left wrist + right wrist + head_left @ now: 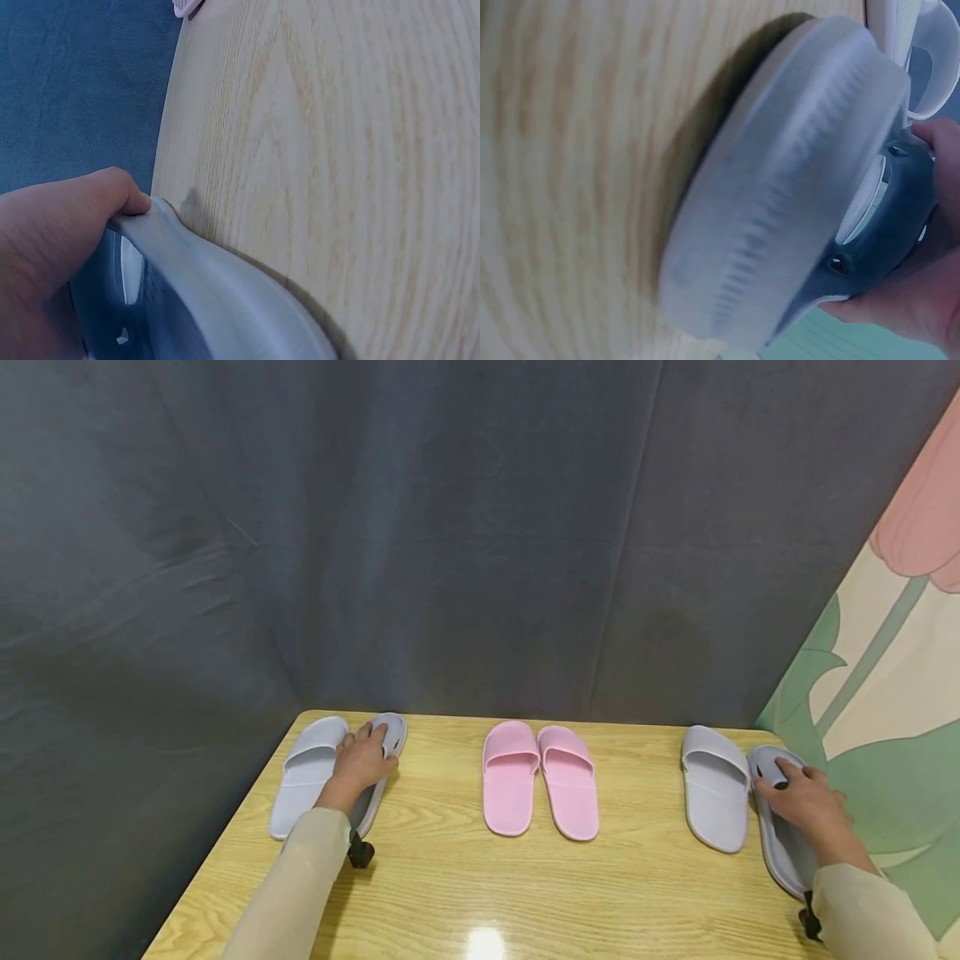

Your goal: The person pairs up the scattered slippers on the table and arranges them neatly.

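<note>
At the left end of the table, my left hand (363, 762) grips the strap end of a grey slipper (371, 814). In the left wrist view the thumb (124, 196) pinches the rim of that grey slipper (225, 281). My right hand (808, 800) holds another grey slipper (780, 860) by its strap, at the table's right end. Its ribbed sole edge (772, 202) and dark strap (889, 240) with cut-outs show in the right wrist view, fingers and thumb at either side of the strap.
A pale lavender slipper (303, 781) lies left of my left hand. Two pink slippers (508, 802) lie mid-table near the back edge. Another lavender slipper (716, 802) is beside the right-hand one. A dark curtain (480, 543) hangs behind the wooden table (570, 902); a painted wall (885, 710) borders the right.
</note>
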